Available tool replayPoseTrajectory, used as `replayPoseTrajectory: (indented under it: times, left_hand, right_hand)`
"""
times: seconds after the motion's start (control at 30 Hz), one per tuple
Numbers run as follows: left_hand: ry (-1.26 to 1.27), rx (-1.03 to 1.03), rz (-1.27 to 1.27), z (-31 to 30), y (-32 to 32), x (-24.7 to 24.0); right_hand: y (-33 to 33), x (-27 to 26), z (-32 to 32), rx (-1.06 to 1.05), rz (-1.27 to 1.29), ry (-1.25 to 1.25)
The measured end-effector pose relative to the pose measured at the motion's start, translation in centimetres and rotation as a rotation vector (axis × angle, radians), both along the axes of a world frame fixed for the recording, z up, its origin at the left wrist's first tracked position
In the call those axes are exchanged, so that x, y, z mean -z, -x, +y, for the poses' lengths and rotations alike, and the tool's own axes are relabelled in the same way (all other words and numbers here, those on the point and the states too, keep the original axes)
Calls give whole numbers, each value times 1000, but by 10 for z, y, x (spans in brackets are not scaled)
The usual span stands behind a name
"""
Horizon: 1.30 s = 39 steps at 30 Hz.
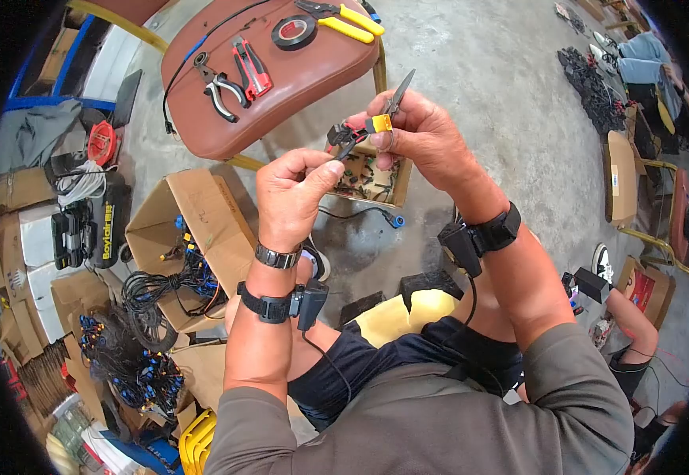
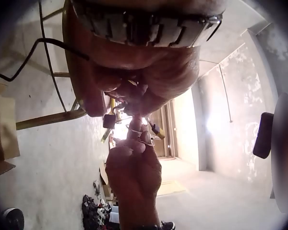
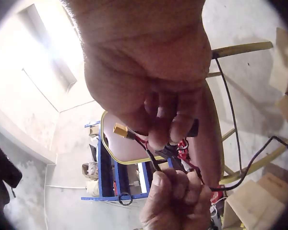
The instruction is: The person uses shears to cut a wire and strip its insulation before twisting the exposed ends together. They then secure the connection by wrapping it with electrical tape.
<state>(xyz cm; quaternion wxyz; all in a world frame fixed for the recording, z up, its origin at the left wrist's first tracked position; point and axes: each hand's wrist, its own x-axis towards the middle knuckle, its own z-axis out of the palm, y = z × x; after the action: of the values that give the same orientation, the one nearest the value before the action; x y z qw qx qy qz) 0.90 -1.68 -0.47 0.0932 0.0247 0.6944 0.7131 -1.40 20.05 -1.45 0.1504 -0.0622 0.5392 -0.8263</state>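
Observation:
Both hands hold a short red-and-black wire lead with a yellow connector (image 1: pixel 381 123) on it. My left hand (image 1: pixel 293 190) pinches the black cable (image 3: pixel 152 157) between thumb and fingers. In the head view, my right hand (image 1: pixel 428 138) grips the lead beside the yellow connector. A pointed metal blade (image 1: pixel 400 89), like that of small scissors, sticks out from its fingers; the handle is mostly hidden in the hand. A small black block (image 1: pixel 336 133) hangs on the wires between the hands, above the left fingertips. The left wrist view is dark around the fingers.
A brown chair seat (image 1: pixel 226 32) ahead carries pliers (image 1: pixel 222 91), a red cutter knife (image 1: pixel 251 70), black tape (image 1: pixel 294 32) and yellow-handled strippers (image 1: pixel 348 22). Beneath the hands stands a box of small parts (image 1: pixel 368 178). Cartons (image 1: pixel 210 206) and cable bundles (image 1: pixel 135 368) crowd the left.

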Motion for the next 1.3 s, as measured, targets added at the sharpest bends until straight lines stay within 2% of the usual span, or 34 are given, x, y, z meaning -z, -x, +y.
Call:
replayPoseTrajectory:
  times: [0.27, 0.43, 0.53, 0.73, 0.83, 1.03, 1.3]
  left_hand:
    - [35, -29, 55, -1, 0, -2]
    - [61, -26, -42, -7, 5, -3]
    - [89, -23, -88, -12, 8, -1]
    - [128, 23, -121, -11, 11, 7]
    - [99, 50, -142, -9, 9, 8]
    - [78, 36, -140, -4, 4, 11]
    - [169, 11, -6, 2, 3, 16]
  right_hand:
    - [4, 6, 1, -20, 7, -20]
    - [5, 0, 7, 25, -4, -110]
    - [6, -6, 10, 55, -11, -73]
    - [3, -4, 5, -50, 94, -162]
    - [1, -4, 0, 36, 141, -170]
    - [6, -4, 6, 70, 4, -67]
    - [5, -3, 10, 44, -93, -124]
